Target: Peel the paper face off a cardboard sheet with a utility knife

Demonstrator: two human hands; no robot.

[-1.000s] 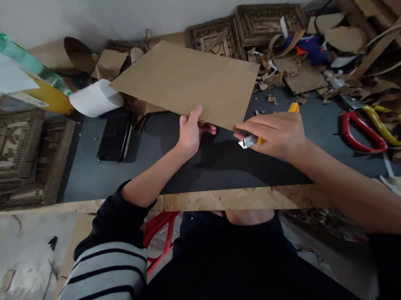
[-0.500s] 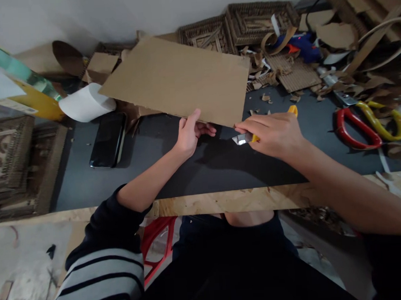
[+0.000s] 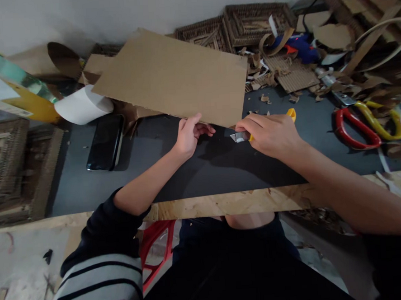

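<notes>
A flat sheet of brown cardboard (image 3: 178, 74) is held tilted above the dark table mat. My left hand (image 3: 190, 135) grips its near edge, thumb on top and fingers underneath. At the sheet's near right corner is my right hand (image 3: 270, 134), closed round a yellow utility knife (image 3: 291, 114). The knife's metal blade (image 3: 239, 137) points left, just below the cardboard edge. Whether the right fingertips also touch the corner is hard to see.
A black phone (image 3: 105, 142) and a white paper roll (image 3: 84, 105) lie to the left. Scissors with red and yellow handles (image 3: 357, 127) rest at right. Behind are cardboard scraps (image 3: 294, 74), a blue glue gun (image 3: 301, 48) and ridged cardboard frames (image 3: 259, 22). The wooden table edge (image 3: 210, 204) runs in front.
The view has shifted slightly. The cardboard's far corner has risen a little, and the knife has moved slightly left. Both hands keep their holds.
</notes>
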